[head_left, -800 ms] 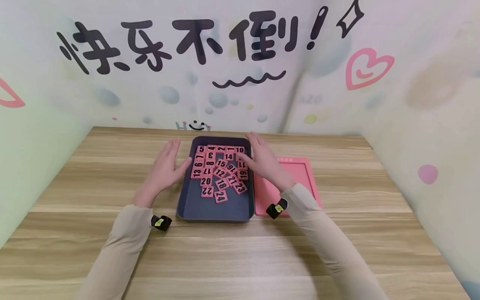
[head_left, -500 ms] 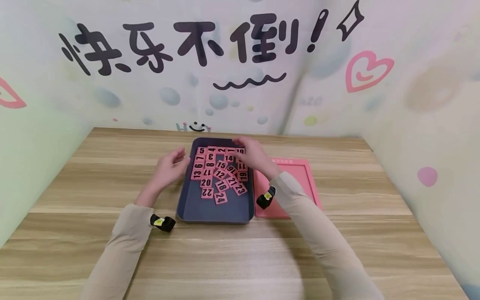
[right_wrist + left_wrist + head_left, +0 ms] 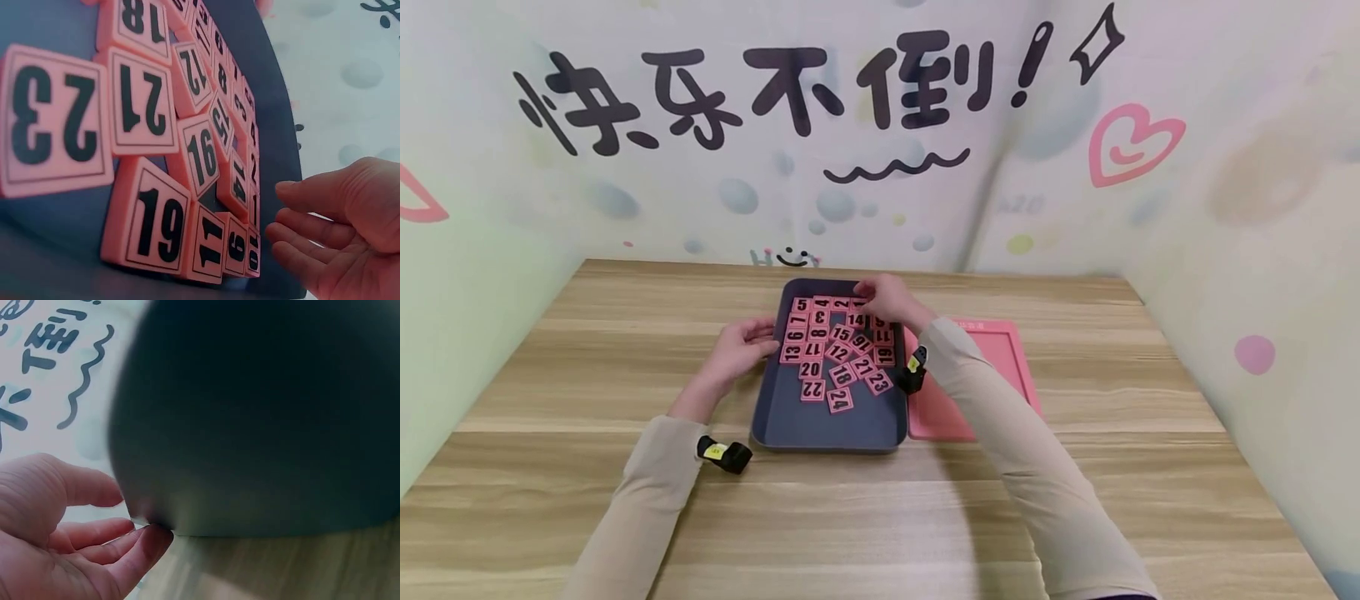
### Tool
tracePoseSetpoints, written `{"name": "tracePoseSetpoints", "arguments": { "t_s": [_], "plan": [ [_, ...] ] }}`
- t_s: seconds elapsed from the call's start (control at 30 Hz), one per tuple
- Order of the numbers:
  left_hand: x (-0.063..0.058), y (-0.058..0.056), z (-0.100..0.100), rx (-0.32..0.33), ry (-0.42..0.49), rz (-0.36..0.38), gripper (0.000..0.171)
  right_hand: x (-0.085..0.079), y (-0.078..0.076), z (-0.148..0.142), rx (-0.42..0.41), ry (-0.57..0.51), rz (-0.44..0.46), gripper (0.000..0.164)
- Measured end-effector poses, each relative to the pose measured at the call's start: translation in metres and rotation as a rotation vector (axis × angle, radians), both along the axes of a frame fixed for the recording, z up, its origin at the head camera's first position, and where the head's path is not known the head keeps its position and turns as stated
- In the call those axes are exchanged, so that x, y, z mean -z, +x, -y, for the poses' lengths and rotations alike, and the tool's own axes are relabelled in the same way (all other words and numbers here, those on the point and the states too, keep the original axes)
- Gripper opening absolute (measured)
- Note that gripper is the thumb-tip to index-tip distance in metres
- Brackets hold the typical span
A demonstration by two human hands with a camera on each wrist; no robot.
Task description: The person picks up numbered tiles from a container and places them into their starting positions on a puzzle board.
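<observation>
A dark blue-grey tray [image 3: 831,429] stands on the table, bearing several pink number tiles [image 3: 840,400]. At the tray's left side my left hand [image 3: 737,354] holds the edge; in the left wrist view its fingertips [image 3: 156,540] meet the lower edge and the thumb lies near the side. My right hand [image 3: 891,298] hovers over the tray's far right part, near tiles 1 and 10. From the right wrist view, its fingers are loosely bent beside the 10 tile [image 3: 253,253], with a gap and nothing held.
A flat pink frame [image 3: 1018,375] with raised lettering lies against the tray's right side, partly under the right sleeve [image 3: 1000,433]. The wood-look table [image 3: 850,533] ends at a printed backdrop [image 3: 700,192]. Some tiles lie in rows at the far left of the tray; others are askew.
My right hand has moved left and inward over the tray's far end. My left hand has drawn its fingers in and come onto the tray's left edge. The tiles look unmoved.
</observation>
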State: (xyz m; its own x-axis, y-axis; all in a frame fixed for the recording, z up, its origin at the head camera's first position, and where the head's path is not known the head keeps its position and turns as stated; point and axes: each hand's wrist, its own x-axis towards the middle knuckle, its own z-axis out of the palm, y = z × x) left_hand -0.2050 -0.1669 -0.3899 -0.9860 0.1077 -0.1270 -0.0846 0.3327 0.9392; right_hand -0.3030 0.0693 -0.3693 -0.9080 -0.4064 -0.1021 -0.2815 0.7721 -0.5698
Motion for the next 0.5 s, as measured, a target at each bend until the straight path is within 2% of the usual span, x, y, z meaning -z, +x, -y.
{"name": "tracePoseSetpoints", "arguments": {
  "t_s": [0.27, 0.5],
  "plan": [
    [0.003, 0.001, 0.003, -0.013, -0.048, 0.022, 0.042, 0.001, -0.005, 0.006, -0.007, 0.065, 0.025, 0.034],
    [0.004, 0.000, 0.004, -0.010, -0.077, 0.032, 0.040, 0.003, -0.008, 0.011, -0.023, 0.123, -0.013, 0.030]
  ]
}}
